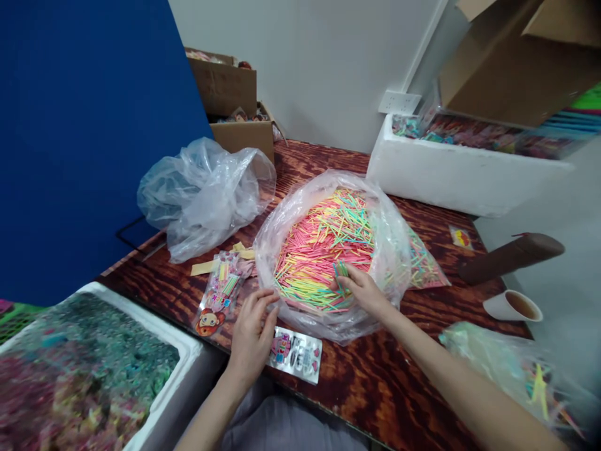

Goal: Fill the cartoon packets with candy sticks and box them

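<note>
A clear plastic bag [389, 235] stands wide open on the table, full of thin pink, yellow and green sticks [323, 244]. Over its near right side, my right hand [360, 288] pinches a small bunch of green sticks [340, 270] between thumb and fingers. My left hand [253, 329] rests at the bag's near left rim, fingers loosely bent and thumb apart from them. Beside its thumb lies a silver printed packet [300, 356], partly covered by the hand. To its left is a clear packet with a cartoon monkey [213, 307] and coloured sticks inside.
A crumpled clear bag [211, 194] lies behind left, before cardboard boxes [241, 138]. A white foam box [451, 172] stands back right. Near the right edge are a brown cylinder [514, 257], a paper cup [504, 307] and another bag [488, 357]. A foam tub [176, 335] sits lower left.
</note>
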{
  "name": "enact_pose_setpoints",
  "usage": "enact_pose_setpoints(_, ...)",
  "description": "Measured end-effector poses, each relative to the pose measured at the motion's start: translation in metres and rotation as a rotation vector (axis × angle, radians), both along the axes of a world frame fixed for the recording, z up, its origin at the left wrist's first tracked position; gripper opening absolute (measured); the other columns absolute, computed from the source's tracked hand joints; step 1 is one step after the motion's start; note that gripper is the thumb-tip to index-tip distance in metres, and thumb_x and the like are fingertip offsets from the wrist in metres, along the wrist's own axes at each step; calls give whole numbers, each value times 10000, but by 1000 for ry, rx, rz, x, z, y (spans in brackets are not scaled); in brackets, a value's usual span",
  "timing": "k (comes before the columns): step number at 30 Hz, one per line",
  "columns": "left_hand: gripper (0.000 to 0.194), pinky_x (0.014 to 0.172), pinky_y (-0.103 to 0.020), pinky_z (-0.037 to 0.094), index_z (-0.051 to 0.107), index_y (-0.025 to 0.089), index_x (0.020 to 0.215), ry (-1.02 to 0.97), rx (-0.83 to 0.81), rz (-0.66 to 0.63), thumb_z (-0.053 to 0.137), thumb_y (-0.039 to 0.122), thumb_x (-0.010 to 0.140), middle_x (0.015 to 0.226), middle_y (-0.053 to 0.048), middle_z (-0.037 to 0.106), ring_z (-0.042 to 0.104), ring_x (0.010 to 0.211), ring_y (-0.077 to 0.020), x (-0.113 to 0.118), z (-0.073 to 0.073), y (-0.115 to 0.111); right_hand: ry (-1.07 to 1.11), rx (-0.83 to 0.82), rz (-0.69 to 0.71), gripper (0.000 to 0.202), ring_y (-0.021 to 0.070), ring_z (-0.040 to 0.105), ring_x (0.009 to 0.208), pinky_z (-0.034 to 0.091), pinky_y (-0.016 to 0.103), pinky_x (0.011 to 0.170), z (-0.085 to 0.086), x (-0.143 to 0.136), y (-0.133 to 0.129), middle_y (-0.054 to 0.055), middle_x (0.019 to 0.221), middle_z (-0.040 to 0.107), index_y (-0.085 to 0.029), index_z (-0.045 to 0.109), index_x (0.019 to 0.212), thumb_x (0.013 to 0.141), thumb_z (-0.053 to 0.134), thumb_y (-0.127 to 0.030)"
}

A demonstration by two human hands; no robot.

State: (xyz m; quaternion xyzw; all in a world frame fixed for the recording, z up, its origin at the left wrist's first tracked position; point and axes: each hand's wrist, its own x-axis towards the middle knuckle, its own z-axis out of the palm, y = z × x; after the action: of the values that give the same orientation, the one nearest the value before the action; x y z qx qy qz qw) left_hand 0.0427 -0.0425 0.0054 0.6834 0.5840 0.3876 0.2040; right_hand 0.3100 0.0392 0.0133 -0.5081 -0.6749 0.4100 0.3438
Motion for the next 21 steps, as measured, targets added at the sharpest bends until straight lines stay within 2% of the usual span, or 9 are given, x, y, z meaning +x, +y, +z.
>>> enact_pose_setpoints(3, 208, 968, -401, 476, 641, 236, 1073, 18, -22, -62, 486, 267, 937, 1186, -84, 593, 568, 1142, -226, -7, -1, -3, 1, -1, -53, 132, 179, 627, 709, 451, 280, 663, -5, -4, -4, 3, 733, 679, -211, 542, 739, 847, 503, -276)
enact_pose_setpoints(8, 209, 942, -412, 498, 647, 226, 1058, 6, -48, -136, 484, 282, 940, 1192, -100, 585, 578, 1121, -233, -33, -5, -3, 99, 21, -239, 112, 213, 672, 819, 479, 314, 717, -12, -9, -10, 13, 798, 687, -218, 526, 811, 847, 524, -324)
enact_pose_setpoints(12, 204, 950, -412, 496, 647, 228, 1060, -13, -52, -188, 494, 277, 934, 1185, -99, 587, 569, 1134, -236, -51, -10, 3, 93, 99, -411, 150, 214, 654, 832, 470, 355, 800, -5, -12, -13, 41, 842, 710, -200, 578, 850, 863, 527, -340)
enact_pose_setpoints(15, 200, 949, -409, 495, 640, 228, 1059, -27, -66, -225, 488, 277, 938, 1183, -95, 587, 570, 1131, -233, -55, -9, 9, 222, 132, -507, 189, 211, 644, 817, 479, 348, 787, 4, -22, -21, 49, 828, 706, -190, 600, 856, 862, 546, -371)
enact_pose_setpoints(18, 209, 959, -409, 484, 618, 239, 1096, -44, -71, -270, 474, 272, 948, 1185, -86, 595, 567, 1144, -229, -52, 0, 13, 438, 73, -504, 206, 193, 642, 761, 492, 328, 754, 9, -46, -40, 34, 784, 698, -190, 599, 918, 865, 574, -388)
enact_pose_setpoints(21, 262, 955, -400, 488, 555, 255, 1198, -76, -31, -288, 472, 262, 950, 1204, -84, 605, 570, 1158, -227, -44, 14, 10, 554, -88, -445, 248, 187, 647, 711, 497, 326, 735, 4, -81, -69, 19, 740, 693, -189, 596, 1018, 873, 587, -389)
